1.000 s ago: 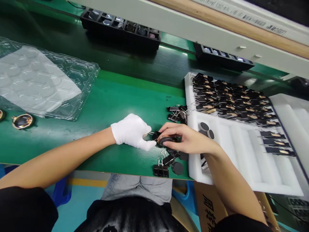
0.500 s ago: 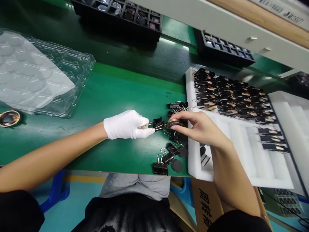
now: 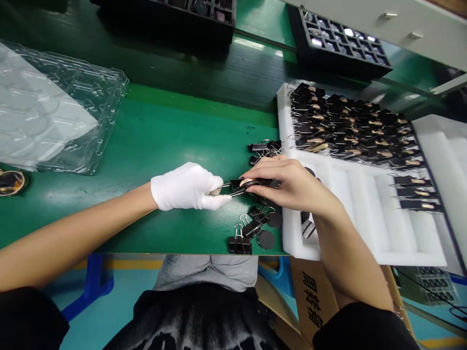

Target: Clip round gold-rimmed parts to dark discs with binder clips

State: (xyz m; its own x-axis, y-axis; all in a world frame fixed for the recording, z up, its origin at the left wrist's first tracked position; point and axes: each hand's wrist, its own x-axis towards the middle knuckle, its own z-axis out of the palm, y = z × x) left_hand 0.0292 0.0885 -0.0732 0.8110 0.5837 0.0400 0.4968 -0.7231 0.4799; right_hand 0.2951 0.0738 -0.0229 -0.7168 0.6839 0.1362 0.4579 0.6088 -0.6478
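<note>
My left hand [image 3: 188, 187], in a white glove, pinches the wire handles of a black binder clip [image 3: 235, 185] over the green table. Bare, my right hand [image 3: 292, 187] grips a small dark round piece [image 3: 250, 183] with a tan edge. The clip's jaws meet this piece; how far they reach over it is hidden by my fingers. Below my right hand lie several loose binder clips [image 3: 240, 245] and black discs [image 3: 266, 239]. More clips [image 3: 260, 147] lie just beyond it.
A white foam tray [image 3: 368, 194] on the right holds rows of clipped pieces [image 3: 350, 121]. A clear plastic tray [image 3: 105, 107] with a white sheet lies left, near a round gold-rimmed object [image 3: 12, 183]. Black compartment boxes [image 3: 339, 53] stand at the back, below a pale shelf [image 3: 430, 41].
My right hand has moved left, bringing the round piece up against the binder clip in my left hand. Its fingers now lie flatter over the piece. The view has shifted slightly.
</note>
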